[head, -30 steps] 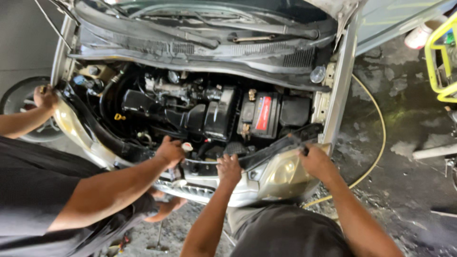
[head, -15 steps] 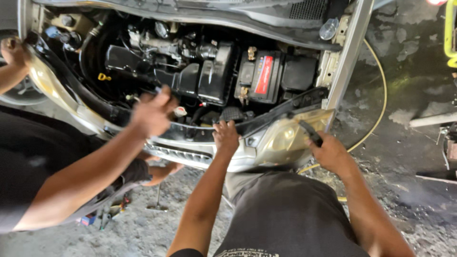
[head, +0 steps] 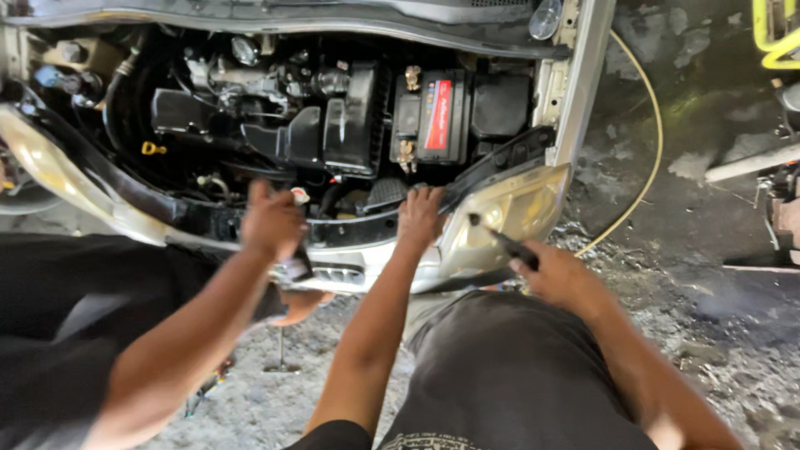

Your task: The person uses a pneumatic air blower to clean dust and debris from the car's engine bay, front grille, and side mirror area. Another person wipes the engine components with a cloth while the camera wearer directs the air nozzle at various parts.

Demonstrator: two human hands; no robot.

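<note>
Left hand: the person's left hand lies on the front edge of the engine bay, fingers spread flat over the black front panel just beside the headlight; its grip closes on nothing.
Right hand: the right hand is pressed together around the handle of a dark screwdriver, held low in front of the car.
Screwdriver: its shaft slants up and to the left, and the tip sits at the lens of the headlight; whether it touches cannot be told.
Headlight: a clear, yellowed unit at the corner of the car, between the two hands, sitting askew from the body.
Other person: a co-worker's hand reaches in from the left and rests on the same front panel near a small white cap; a second hand shows below the bumper, blurred.
Engine bay: a battery with a red label stands behind the left hand, beside the black air box.
Ground: rough grey concrete, with a yellow hose curving past the fender.
</note>
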